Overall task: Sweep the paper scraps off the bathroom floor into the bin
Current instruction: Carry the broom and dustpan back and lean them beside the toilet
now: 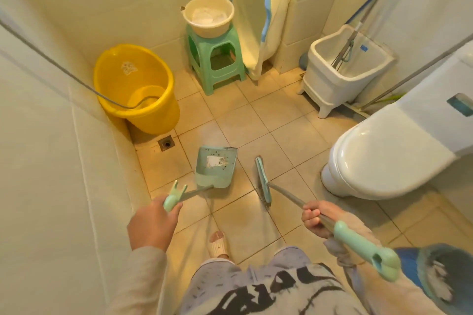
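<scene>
- The paper scraps (pixel 213 162) lie inside the dustpan (pixel 204 179): one pale piece in the middle of the tray, with dark specks scattered towards its far lip. No loose scraps show on the floor (pixel 256 135) tiles around it.
- Judged by look, the scraps are feather-light and limp. They would slide or blow out if the pan tips forward or swings fast, so they are best carried in the pan rather than picked up.
- The dustpan looks like stiff, light plastic. The place to hold it is the long handle (pixel 171 199), keeping the tray tilted back.
- The left hand (pixel 153 222) grips that handle, fingers wrapped round it, at the near left.
- The broom (pixel 263 179) stands just right of the pan, apart from it, bristles at the floor. The right hand (pixel 316 217) has its fingers (pixel 311 213) clamped on the metal shaft.
- What looks like the bin (pixel 445 276) sits at the near right, beyond the right hand and well apart from the pan, so the remaining step is probably to carry and tip.
- Farther off are a toilet (pixel 384 156) on the right and a yellow bucket (pixel 133 84) on the far left.
</scene>
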`<state>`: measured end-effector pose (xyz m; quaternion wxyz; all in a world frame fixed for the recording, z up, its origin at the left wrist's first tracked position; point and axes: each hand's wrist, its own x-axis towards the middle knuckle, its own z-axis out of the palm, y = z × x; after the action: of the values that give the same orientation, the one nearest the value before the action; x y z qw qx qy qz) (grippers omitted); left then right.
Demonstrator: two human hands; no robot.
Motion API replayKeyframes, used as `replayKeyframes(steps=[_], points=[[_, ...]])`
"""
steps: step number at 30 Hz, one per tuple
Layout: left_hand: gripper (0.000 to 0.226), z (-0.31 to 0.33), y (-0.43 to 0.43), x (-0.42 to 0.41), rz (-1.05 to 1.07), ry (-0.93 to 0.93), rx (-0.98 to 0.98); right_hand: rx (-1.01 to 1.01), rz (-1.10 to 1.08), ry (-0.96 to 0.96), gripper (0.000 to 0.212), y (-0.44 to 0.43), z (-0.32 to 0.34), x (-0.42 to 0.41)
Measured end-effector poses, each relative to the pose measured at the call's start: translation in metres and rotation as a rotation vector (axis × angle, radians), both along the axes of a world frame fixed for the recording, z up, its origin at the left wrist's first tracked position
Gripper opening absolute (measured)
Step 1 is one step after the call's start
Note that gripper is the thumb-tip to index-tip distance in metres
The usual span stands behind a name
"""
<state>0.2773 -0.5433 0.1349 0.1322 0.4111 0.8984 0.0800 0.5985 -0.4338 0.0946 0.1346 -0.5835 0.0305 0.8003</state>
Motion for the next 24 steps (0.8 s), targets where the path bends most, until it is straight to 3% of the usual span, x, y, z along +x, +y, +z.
replayKeyframes(steps=[9, 16, 24], points=[[0.033, 0.006, 0.147, -0.062, -0.369, -0.024, -0.023, -0.042, -0.272, -0.061, 0.029, 0.022, 0.001, -0.040], [0.034, -0.002, 0.245, -0.057, -0.473, -0.016, -0.012, -0.049, -0.421, -0.077, 0.024, 0.073, -0.006, -0.043], [0.031, -0.014, 0.367, -0.022, -0.537, -0.005, -0.036, -0.040, -0.531, -0.087, 0.030, 0.188, -0.001, -0.019]])
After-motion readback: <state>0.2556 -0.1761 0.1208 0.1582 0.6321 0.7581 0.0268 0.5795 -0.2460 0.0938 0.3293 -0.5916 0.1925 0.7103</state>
